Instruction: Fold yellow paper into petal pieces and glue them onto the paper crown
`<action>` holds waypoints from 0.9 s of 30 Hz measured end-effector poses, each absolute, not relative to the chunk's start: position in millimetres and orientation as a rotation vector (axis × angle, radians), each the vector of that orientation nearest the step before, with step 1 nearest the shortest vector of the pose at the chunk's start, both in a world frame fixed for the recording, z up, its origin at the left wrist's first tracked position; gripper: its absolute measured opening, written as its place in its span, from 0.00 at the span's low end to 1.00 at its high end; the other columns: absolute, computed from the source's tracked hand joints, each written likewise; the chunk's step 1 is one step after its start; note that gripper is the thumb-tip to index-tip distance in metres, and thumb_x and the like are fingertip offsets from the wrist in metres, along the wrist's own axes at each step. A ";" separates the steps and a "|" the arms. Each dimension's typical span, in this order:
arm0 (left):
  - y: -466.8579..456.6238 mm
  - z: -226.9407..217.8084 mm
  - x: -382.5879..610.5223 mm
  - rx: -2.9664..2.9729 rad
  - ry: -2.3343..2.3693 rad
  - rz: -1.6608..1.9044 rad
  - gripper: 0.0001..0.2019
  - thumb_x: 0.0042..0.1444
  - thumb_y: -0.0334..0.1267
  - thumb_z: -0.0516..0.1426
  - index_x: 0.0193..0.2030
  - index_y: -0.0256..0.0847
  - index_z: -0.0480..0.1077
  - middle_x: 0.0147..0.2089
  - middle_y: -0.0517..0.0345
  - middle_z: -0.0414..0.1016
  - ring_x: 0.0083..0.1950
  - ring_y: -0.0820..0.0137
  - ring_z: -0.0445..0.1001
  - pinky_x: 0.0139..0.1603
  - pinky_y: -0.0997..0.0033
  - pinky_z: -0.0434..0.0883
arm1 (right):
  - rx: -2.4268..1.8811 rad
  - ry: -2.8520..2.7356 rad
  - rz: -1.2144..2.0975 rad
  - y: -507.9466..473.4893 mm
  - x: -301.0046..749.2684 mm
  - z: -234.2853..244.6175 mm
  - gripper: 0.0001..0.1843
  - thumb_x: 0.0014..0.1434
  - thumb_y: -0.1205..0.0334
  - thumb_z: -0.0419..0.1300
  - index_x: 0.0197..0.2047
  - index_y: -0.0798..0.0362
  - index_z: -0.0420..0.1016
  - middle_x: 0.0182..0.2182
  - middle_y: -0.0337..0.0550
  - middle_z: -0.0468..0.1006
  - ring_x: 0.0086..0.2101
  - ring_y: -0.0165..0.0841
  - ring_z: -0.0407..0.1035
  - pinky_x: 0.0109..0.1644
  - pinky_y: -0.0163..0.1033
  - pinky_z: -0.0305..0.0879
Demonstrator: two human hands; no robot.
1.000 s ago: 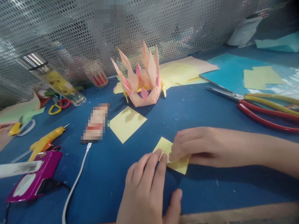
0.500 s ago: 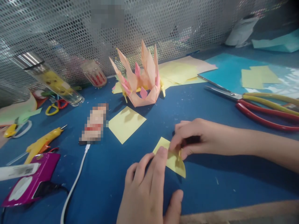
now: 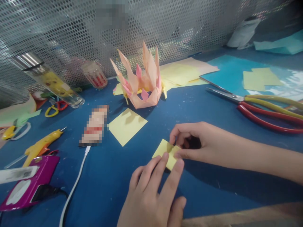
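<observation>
A small yellow sheet of paper [image 3: 163,147], partly folded over, lies on the blue table in front of me. My left hand [image 3: 153,189] has its fingers stretched out and apart, the fingertips pressing the paper down from the near side. At the paper's right edge, the thumb and index finger of my right hand [image 3: 193,138] pinch it, with the other fingers curled in. Just beyond, a flat yellow square sheet [image 3: 127,127] rests on the table. Behind that stands a folded peach and pink paper crown [image 3: 146,86].
Large red-and-yellow-handled scissors [image 3: 248,102] lie at right. On the left are a yellow glue gun [image 3: 44,143], a purple box [image 3: 35,183], a pixelated object with a white cable [image 3: 77,183], and a clear bottle [image 3: 54,83]. A perforated metal panel [image 3: 165,25] closes the back.
The paper's right part has been folded over toward the left. My left index finger has spread to the right onto the fold, and my right fingers have shifted slightly left.
</observation>
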State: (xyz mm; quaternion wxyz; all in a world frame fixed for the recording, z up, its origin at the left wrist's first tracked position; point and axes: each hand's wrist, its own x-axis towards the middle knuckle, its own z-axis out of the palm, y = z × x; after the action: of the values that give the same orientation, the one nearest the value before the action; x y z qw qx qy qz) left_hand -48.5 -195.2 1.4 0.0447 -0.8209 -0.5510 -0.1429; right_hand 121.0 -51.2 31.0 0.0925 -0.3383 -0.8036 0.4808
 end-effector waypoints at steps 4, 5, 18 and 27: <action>-194.3 2.6 -49.8 -2.508 -1.655 -0.409 0.25 0.63 0.39 0.51 0.66 0.41 0.57 0.64 0.50 0.65 0.60 0.62 0.67 0.53 0.63 0.64 | -1.016 -2.346 1.405 -54.5 119.7 27.8 0.08 0.54 0.61 0.61 0.39 0.52 0.71 0.23 0.33 0.75 0.23 0.26 0.65 0.25 0.30 0.60; -194.2 2.6 -49.4 -2.492 -1.689 -0.422 0.24 0.63 0.39 0.50 0.66 0.40 0.58 0.64 0.48 0.64 0.59 0.61 0.67 0.52 0.62 0.64 | -1.017 -2.336 1.406 -55.1 119.5 27.1 0.08 0.55 0.61 0.61 0.40 0.52 0.71 0.23 0.33 0.75 0.23 0.26 0.65 0.25 0.30 0.59; -193.5 -3.0 -51.0 -2.514 -1.603 -0.515 0.22 0.61 0.36 0.52 0.61 0.36 0.64 0.63 0.54 0.67 0.61 0.62 0.66 0.54 0.64 0.62 | -1.036 -2.347 1.215 -58.4 118.0 20.8 0.06 0.53 0.63 0.62 0.36 0.51 0.72 0.23 0.34 0.73 0.22 0.25 0.64 0.24 0.29 0.60; -192.8 -2.9 -51.0 -2.499 -1.542 -0.473 0.21 0.61 0.36 0.51 0.60 0.34 0.65 0.62 0.47 0.68 0.61 0.61 0.66 0.54 0.62 0.61 | -1.047 -2.395 1.004 -59.8 116.5 18.4 0.05 0.53 0.63 0.63 0.35 0.50 0.73 0.27 0.37 0.71 0.28 0.28 0.66 0.30 0.32 0.62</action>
State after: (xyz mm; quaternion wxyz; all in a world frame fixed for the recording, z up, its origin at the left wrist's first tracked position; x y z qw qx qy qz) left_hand -51.0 -192.8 -2.9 0.0834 -0.8372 -0.5167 -0.1586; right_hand 116.5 -59.8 18.4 0.1700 -0.3685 -0.8428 0.3534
